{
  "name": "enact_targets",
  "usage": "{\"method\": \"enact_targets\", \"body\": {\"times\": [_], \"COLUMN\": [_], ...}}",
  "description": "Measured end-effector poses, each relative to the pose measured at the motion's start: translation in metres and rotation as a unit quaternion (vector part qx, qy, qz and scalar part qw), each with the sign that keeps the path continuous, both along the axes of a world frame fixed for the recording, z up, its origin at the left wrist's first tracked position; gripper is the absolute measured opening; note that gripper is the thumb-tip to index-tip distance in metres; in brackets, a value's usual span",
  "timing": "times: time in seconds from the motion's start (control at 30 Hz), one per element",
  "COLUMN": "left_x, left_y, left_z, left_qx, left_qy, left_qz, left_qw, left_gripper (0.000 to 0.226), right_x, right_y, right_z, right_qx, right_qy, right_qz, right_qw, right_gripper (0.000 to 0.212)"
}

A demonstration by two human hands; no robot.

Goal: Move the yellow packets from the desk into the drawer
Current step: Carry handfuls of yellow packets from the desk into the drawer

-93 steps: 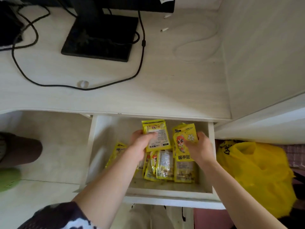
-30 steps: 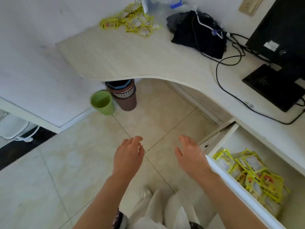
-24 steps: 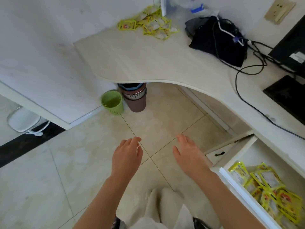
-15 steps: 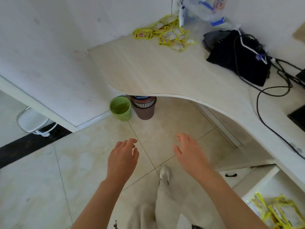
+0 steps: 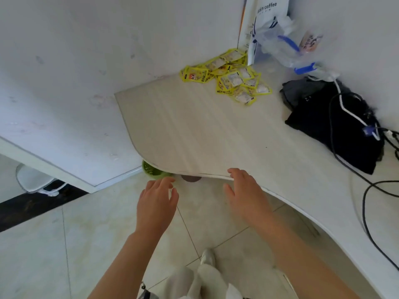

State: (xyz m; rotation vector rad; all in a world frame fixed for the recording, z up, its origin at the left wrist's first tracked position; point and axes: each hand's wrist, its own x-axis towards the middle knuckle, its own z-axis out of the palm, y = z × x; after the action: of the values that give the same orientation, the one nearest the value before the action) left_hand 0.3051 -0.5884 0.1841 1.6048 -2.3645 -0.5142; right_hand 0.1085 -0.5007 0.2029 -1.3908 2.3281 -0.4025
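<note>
A pile of several yellow packets (image 5: 232, 77) lies at the far corner of the pale wooden desk (image 5: 194, 130), against the wall. My left hand (image 5: 156, 201) hangs over the floor in front of the desk edge, fingers relaxed and empty. My right hand (image 5: 244, 193) is also empty, fingers spread, its fingertips at the curved desk edge. Both hands are well short of the packets. The drawer is out of view.
A white paper bag (image 5: 265, 16) and a clear plastic bag (image 5: 289, 48) stand behind the packets. A black bag (image 5: 336, 124) with cables lies on the desk at right. Under the desk edge sit a green bin (image 5: 152, 170) and a brown bin (image 5: 191, 178).
The view has swung left from the drawer toward the desk corner. Both empty hands have moved forward, up to the desk edge, and the packet pile is nearer.
</note>
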Motion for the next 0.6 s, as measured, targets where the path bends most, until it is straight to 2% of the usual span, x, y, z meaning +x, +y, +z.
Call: {"method": "enact_targets", "body": {"times": [0.3, 0.6], "left_x": [-0.063, -0.113], "left_y": [-0.112, -0.234], "left_z": [-0.005, -0.01], "left_qx": [0.0, 0.004], "left_qy": [0.012, -0.016], "left_qz": [-0.034, -0.116], "left_qw": [0.999, 0.993], "left_gripper": [0.026, 0.027], "right_x": [-0.064, -0.112], "right_y": [-0.098, -0.184], "right_z": [0.006, 0.001], "right_qx": [0.023, 0.035], "right_qy": [0.011, 0.012], "right_qz": [-0.005, -0.067], "right_qw": [1.0, 0.997], "right_gripper": [0.042, 0.041]}}
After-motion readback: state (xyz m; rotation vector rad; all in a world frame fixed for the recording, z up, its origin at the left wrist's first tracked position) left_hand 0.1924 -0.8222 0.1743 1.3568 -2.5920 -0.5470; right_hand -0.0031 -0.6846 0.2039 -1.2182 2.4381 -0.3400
